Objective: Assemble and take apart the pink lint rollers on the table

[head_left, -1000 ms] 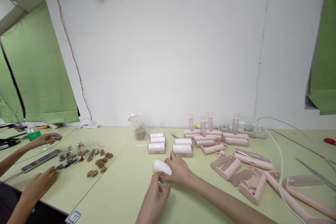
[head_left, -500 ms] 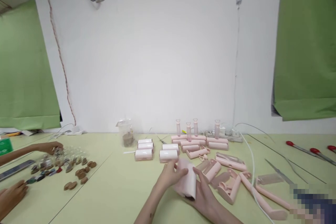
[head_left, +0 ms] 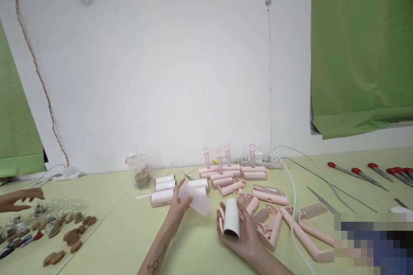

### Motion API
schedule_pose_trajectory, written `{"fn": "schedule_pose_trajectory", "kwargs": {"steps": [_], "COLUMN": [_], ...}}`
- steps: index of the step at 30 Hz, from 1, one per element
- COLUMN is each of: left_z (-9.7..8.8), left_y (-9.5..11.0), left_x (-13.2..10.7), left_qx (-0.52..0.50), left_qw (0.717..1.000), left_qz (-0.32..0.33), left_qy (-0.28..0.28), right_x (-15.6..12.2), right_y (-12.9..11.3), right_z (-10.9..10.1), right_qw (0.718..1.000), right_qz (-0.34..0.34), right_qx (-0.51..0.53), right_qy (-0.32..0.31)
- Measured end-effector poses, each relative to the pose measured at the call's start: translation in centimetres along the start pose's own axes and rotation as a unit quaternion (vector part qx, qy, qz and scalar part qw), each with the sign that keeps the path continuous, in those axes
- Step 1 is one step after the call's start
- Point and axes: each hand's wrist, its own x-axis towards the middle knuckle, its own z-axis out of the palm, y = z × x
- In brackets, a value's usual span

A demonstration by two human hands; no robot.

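My left hand (head_left: 177, 211) pinches a pale pink, slightly blurred flat piece (head_left: 195, 201), like a cover or sheet, and holds it above the table. Tilted toward me in my right hand (head_left: 240, 234) is a white lint roller roll (head_left: 231, 220), its hollow cardboard core showing at the near end. A pink part (head_left: 221, 224) shows along the roll's left side, inside the fingers. Beyond my left hand lie white rolls (head_left: 162, 197) in short rows. Pink lint roller parts (head_left: 272, 227) with clear covers lie right of my right hand.
Assembled pink rollers (head_left: 254, 172) with small upright handles stand near the wall. A white cable (head_left: 293, 223) crosses the pink parts. Scissors (head_left: 319, 197) and red-handled tools (head_left: 368, 178) lie right. At left, another person's hand (head_left: 22, 200) is over glass domes (head_left: 64, 210) and wooden discs (head_left: 72, 240).
My hands have moved apart: the left drew the pale pink piece away leftward, while the right kept the roll, now showing white. The view has turned right.
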Motion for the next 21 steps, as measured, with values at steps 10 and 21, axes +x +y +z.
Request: {"fn": "schedule_pose_trajectory", "kwargs": {"steps": [10,21], "left_z": [-0.6,4.7], "left_y": [-1.5,0.4], "left_x": [-3.4,-2.8], "left_qx": [0.249,-0.109], "left_qw": [0.967,0.993], "left_qz": [0.045,-0.036], "left_qy": [-0.007,-0.01], "right_x": [-1.5,-3.4], "right_y": [-1.8,-0.7], "right_z": [2.4,4.9], "right_qw": [0.99,0.988], "right_qz": [0.125,0.024], "right_qx": [0.04,-0.15], "right_qy": [-0.05,0.008]}}
